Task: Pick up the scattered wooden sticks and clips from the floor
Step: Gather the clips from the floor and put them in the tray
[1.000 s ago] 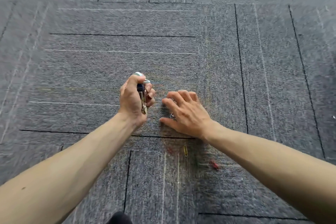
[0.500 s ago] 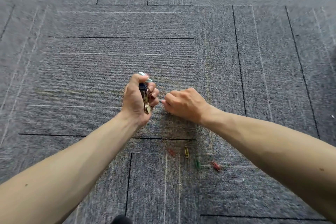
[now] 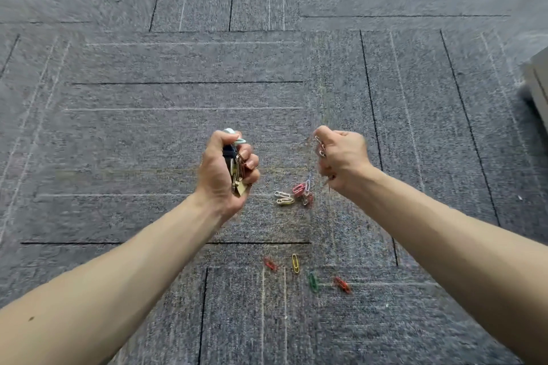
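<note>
While both forearms reach out over the grey carpet floor (image 3: pixel 148 139), each of the two hands is closed into a fist, and the fists are apart from each other. Left hand (image 3: pixel 226 170): fingers curled tight around a bundle of clips (image 3: pixel 236 170), some metal and one pale blue at the top of the fist; a dark piece sits among them, kind cannot be told. Right hand (image 3: pixel 344 157): also clenched, with a few silver paper clips (image 3: pixel 319 145) showing at the knuckle side; this hand is blurred, so the count is unclear.

On the floor between and just below the fists lies a small heap of paper clips (image 3: pixel 293 194): white, pink and reddish ones, touching or overlapping. Nearer the person, well apart from that heap, four single clips lie in a loose row: a red clip (image 3: pixel 270 264), a yellow clip (image 3: pixel 295 263), a green clip (image 3: pixel 313 282) and another red clip (image 3: pixel 342 284). None of these four touch. Wooden sticks: none identifiable.

A pale box-like object (image 3: pixel 538 80) shows at the right edge of the floor.
</note>
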Tool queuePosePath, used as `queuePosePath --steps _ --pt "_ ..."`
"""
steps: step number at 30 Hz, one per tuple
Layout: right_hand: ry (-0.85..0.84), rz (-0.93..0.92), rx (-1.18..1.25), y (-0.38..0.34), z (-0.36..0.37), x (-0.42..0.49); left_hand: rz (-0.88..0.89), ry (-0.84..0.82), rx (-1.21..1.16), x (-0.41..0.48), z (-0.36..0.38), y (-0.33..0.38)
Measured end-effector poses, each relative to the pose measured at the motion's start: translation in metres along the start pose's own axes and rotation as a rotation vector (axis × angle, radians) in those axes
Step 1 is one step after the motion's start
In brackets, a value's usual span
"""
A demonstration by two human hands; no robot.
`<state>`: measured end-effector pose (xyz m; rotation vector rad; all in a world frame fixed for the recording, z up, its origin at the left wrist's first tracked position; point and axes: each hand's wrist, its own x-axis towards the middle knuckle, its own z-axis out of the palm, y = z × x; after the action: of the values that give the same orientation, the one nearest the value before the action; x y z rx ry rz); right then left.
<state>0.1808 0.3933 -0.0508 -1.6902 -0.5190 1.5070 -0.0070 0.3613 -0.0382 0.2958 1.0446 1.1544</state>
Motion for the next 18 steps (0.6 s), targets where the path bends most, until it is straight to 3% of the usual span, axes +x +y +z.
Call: queuePosePath --steps 8,18 --pt "0.002 0.19 0.295 -0.111 -0.004 -0.071 -0.049 -0.095 0.131 -0.039 0.082 0.085" --pt "0.012 0.289 0.742 -0.383 -0.01 -0.294 -0.071 -0.165 -0.009 -0.222 0.308 0.302"
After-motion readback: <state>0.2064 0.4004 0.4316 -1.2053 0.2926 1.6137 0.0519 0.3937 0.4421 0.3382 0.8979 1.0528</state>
